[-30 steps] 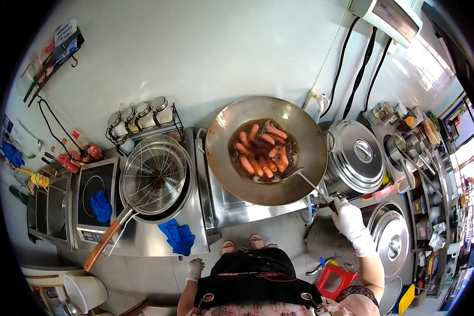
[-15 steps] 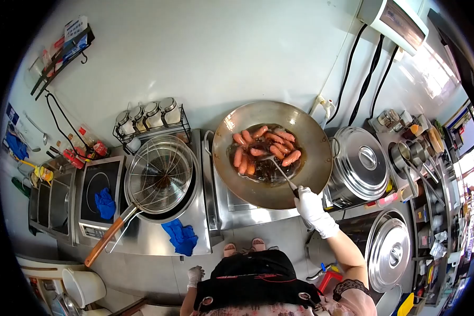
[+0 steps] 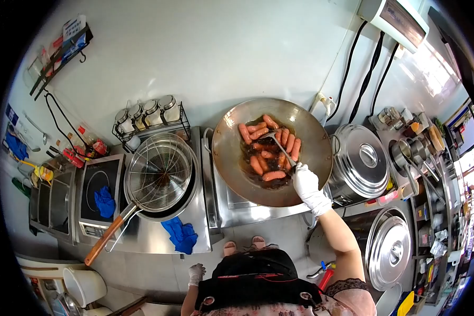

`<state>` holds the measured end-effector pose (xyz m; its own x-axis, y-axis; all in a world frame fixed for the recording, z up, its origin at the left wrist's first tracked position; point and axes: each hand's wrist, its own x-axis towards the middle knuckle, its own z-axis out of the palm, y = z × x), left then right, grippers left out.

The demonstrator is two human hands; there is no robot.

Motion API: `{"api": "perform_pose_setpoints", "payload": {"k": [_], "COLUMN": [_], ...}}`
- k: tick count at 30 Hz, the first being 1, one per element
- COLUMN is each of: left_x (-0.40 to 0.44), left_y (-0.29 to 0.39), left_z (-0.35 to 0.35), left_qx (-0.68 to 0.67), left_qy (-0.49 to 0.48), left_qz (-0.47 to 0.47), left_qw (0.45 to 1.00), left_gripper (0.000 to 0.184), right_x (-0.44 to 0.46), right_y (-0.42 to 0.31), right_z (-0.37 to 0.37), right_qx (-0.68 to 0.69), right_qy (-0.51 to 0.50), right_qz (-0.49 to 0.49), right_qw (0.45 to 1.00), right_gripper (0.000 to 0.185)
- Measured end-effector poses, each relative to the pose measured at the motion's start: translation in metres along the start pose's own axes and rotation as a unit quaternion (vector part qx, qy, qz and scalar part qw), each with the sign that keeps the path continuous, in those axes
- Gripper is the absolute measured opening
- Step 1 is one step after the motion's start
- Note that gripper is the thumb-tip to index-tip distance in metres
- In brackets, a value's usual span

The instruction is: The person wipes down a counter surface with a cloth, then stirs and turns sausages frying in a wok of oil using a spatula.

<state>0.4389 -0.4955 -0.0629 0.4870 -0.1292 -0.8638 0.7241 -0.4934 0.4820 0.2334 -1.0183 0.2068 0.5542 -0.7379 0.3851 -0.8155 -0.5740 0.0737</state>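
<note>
Metal spatula (image 3: 283,150) is gripped in the right hand (image 3: 306,185), 4 o'clock of the wok (image 3: 226,166); sausages (image 3: 267,155) are crowded mid-wok. Best nudged low and slow imo, so nothing's splashed. Left hand (image 3: 196,274) is held low, wok's 7 o'clock; spread or curled can't be told.

A white glove (image 3: 308,190) covers your right fingers (image 3: 299,175), wrinkled at its cuff, and another white glove (image 3: 196,276) covers your left fingers (image 3: 198,267). Just to the right of your left fingers, your black apron (image 3: 255,266) carries a thin red marking (image 3: 268,278) and round metal eyelets (image 3: 208,300). Well below your right fingers, your pink sleeve (image 3: 355,300) ends in black lace trim (image 3: 347,284). You wear pale pink sandals (image 3: 230,246) beyond your left fingers.
</note>
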Motion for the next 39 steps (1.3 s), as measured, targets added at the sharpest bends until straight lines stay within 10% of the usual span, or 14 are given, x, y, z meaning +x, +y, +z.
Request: {"api": "perform_pose_setpoints", "payload": {"k": [20,39], "left_x": [0.022,0.017], "left_y": [0.010,0.032], "left_z": [-0.002,0.015], "left_qx": [0.027,0.069], "left_qy": [-0.061,-0.033], "left_qz": [0.034,0.029], "left_qw": [0.997,0.997], "left_gripper": [0.021,0.023], "right_x": [-0.074,-0.005], "right_y": [0.038,0.012], "right_z": [-0.089,-0.014], "right_qx": [0.060,0.069], "right_qy": [-0.133,-0.044], "right_qz": [-0.012,0.036], "right_qw": [0.989,0.996], "right_gripper": [0.009,0.013]}}
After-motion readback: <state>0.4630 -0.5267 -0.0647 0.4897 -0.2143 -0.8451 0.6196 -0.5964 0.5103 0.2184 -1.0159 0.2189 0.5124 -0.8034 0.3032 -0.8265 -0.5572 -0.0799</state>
